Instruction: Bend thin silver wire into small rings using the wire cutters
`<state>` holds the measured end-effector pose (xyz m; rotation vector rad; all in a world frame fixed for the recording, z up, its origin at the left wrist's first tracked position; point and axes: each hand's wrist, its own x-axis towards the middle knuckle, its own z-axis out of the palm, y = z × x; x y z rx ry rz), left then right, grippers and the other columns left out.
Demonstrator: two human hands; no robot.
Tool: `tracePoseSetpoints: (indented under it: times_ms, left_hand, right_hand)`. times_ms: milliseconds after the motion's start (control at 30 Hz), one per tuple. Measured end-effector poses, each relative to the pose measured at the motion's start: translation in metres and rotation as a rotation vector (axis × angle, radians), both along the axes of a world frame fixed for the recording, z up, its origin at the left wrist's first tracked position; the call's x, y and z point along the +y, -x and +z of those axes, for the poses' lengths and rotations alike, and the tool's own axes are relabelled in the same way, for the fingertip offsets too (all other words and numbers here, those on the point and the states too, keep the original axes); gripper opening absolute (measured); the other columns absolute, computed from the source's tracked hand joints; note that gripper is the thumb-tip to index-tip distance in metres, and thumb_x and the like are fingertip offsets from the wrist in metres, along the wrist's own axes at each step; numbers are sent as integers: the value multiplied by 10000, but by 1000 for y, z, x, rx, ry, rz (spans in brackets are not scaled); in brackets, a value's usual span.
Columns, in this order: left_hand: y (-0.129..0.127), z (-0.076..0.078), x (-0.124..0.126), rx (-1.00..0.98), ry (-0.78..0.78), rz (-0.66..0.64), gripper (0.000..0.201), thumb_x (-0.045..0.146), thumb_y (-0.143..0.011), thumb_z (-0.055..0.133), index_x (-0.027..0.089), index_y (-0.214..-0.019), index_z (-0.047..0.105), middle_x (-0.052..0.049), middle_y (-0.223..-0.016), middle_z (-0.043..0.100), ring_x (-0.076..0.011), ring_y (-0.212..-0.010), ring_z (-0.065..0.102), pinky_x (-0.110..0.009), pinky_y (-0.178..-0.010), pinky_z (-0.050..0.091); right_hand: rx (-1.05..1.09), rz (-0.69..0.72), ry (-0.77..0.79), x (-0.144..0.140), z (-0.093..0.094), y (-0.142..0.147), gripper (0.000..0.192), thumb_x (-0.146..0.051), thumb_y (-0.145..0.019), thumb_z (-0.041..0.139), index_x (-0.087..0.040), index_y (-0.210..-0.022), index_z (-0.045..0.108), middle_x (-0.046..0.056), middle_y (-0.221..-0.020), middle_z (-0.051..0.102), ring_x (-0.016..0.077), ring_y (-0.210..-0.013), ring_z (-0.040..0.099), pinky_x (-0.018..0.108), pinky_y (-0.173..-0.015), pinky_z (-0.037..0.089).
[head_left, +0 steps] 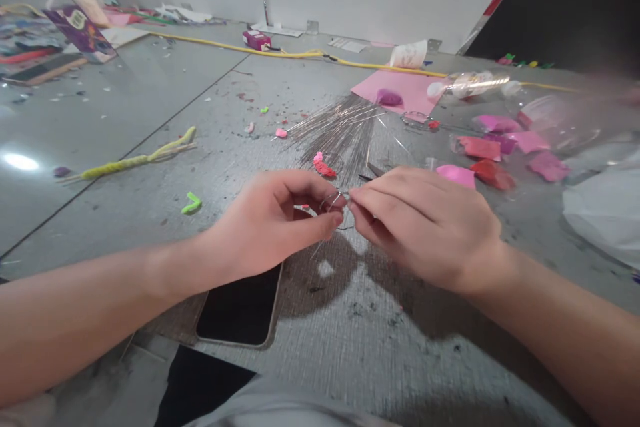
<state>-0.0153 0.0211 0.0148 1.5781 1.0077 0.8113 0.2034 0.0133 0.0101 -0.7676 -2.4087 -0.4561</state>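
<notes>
both hands are held together just above the grey desk, near the middle of the view. the left hand has its fingers pinched on a thin bent wire; the right hand meets it fingertip to fingertip and pinches the same wire from the other side. the wire forms a small loop between the two grips and is raised off the desk surface. directly beyond the hands lies a fanned bundle of straight wires, with a small red clay piece on its near edge. a dark phone lies face up under the left wrist. a yellow-green wrapped stem and a green clay scrap lie to the left, well apart from the hands. a pink paper sheet and pink and red clay lumps lie to the right rear. a yellow cable runs across the far desk.
</notes>
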Motion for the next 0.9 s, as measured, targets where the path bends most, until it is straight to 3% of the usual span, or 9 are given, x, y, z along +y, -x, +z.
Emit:
tracePoseSetpoints:
  times_ms: [267, 600, 900]
  left_hand:
    - [3, -1, 1, -50, -225, -24, 76, 159, -801, 755, 150, -874, 734, -35, -862, 745, -133, -783, 685, -199, -635, 587]
    - [0, -2, 2, -60, -267, 17, 131, 132, -789, 787, 163, -839, 671, 0, -850, 721, -99, -745, 683, -185, -645, 579]
    - [-1, -2, 5, -45, -211, 5, 132, 115, -790, 787, 168, -800, 667, 25, -756, 730, -91, -674, 694, -177, -594, 554]
  right_hand:
    - [130, 32, -38, -1, 9, 4, 87, -171, -954, 661, -234, -1008, 687, 32, -894, 791, 171, -791, 742, 299, -745, 617]
    - [153, 21, -66, -2, 3, 8, 117, -194, -936, 680, -225, -1049, 688, 84, -955, 798, 230, -868, 762, 362, -793, 642]
    - [235, 66, 68, 1, -1, 10, 111, -157, -926, 657, -239, -997, 680, 56, -913, 763, 208, -801, 711, 372, -747, 611]
